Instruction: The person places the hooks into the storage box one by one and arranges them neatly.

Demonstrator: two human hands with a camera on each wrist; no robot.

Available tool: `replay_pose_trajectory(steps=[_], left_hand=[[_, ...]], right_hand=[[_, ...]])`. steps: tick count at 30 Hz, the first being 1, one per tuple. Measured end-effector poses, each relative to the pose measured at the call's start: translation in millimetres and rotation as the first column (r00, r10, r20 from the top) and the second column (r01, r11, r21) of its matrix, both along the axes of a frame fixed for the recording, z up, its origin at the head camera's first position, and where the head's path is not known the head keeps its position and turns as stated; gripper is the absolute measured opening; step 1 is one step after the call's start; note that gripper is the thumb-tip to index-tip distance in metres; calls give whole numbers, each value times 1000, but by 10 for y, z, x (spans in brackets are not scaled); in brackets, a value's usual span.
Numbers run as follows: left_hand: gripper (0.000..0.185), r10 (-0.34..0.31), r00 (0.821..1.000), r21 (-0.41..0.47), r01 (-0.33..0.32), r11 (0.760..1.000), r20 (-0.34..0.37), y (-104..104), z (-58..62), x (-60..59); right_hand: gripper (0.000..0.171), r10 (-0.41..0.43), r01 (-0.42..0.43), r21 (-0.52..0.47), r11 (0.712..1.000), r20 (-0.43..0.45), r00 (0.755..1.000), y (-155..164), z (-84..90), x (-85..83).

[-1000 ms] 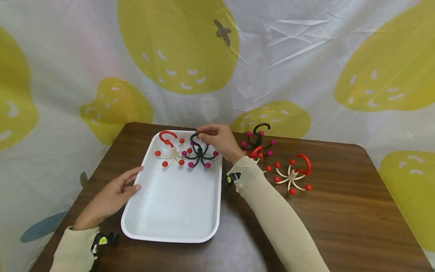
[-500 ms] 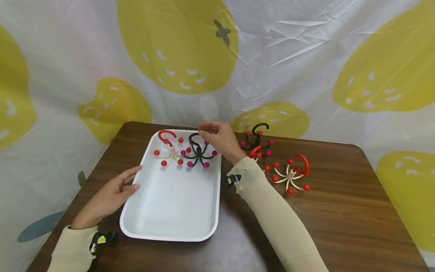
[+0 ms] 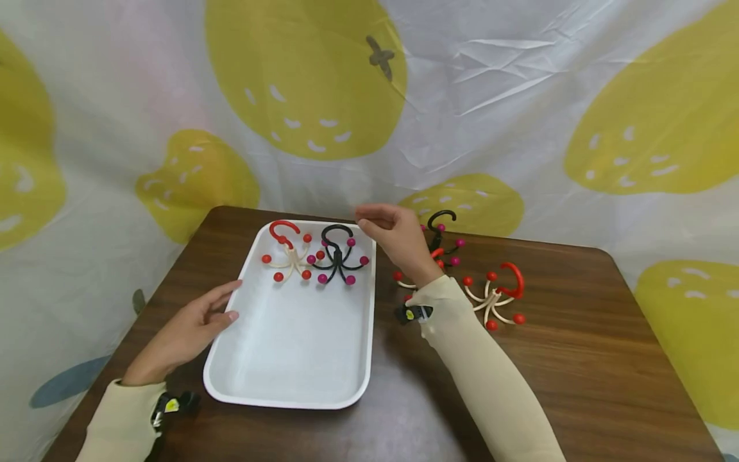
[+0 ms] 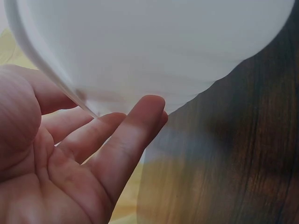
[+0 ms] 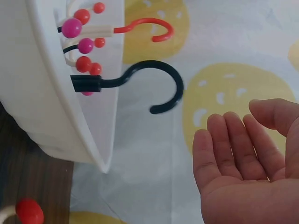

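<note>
My left hand (image 3: 185, 337) rests at the left rim of a white tray (image 3: 288, 405), its fingers relaxed. In the left wrist view, the fingers (image 4: 135, 133) touch the tray's outer wall. Standing in the far end of the tray are two octopus-shaped hook hangers: a cream one (image 3: 293, 258) with a red hook and red balls, and a black one (image 3: 338, 258) with magenta balls. My right hand (image 3: 404, 240) hovers just past the tray's right edge, holding nothing. The right wrist view shows its fingers apart from the black hook (image 5: 180, 86).
Right of the tray stand more hangers on the brown table (image 3: 577, 346): a black one (image 3: 442, 213) at the back, a cream-and-red one (image 3: 493, 298), and another largely hidden behind my right hand. A fruit-print cloth (image 3: 462, 115) hangs behind the table.
My right hand has come away from the black hanger and moved right, beyond the tray's rim. The black hanger stays standing in the tray. My left hand keeps its place.
</note>
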State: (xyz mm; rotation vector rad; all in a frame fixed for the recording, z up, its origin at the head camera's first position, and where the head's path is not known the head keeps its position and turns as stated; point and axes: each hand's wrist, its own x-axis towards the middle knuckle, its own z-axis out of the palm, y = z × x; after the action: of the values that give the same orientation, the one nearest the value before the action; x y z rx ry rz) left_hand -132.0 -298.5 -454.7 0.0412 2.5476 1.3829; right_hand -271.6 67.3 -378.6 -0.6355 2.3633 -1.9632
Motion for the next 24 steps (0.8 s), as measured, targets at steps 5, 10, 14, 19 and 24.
replay_pose_trajectory(steps=[5, 10, 14, 19, 24], left_hand=[[67, 0, 1000, 20, 1, 1000, -18, -17, 1, 21], [62, -21, 997, 29, 23, 999, -68, -40, 3, 31], [59, -23, 997, 14, 24, 1000, -73, -42, 8, 37], [60, -2, 999, -9, 1, 1000, -48, -19, 29, 38], [60, 0, 999, -16, -1, 1000, -47, 6, 29, 33]], right_hand=[[32, -6, 6, 2, 1000, -11, 1000, 152, 70, 104], [32, -26, 25, -22, 999, -22, 999, 358, 130, 195], [32, -39, 38, -25, 999, -27, 999, 506, 130, 240], [34, -57, 57, -26, 998, -19, 998, 638, 140, 305], [34, -83, 83, -11, 997, -33, 996, 790, 138, 371]])
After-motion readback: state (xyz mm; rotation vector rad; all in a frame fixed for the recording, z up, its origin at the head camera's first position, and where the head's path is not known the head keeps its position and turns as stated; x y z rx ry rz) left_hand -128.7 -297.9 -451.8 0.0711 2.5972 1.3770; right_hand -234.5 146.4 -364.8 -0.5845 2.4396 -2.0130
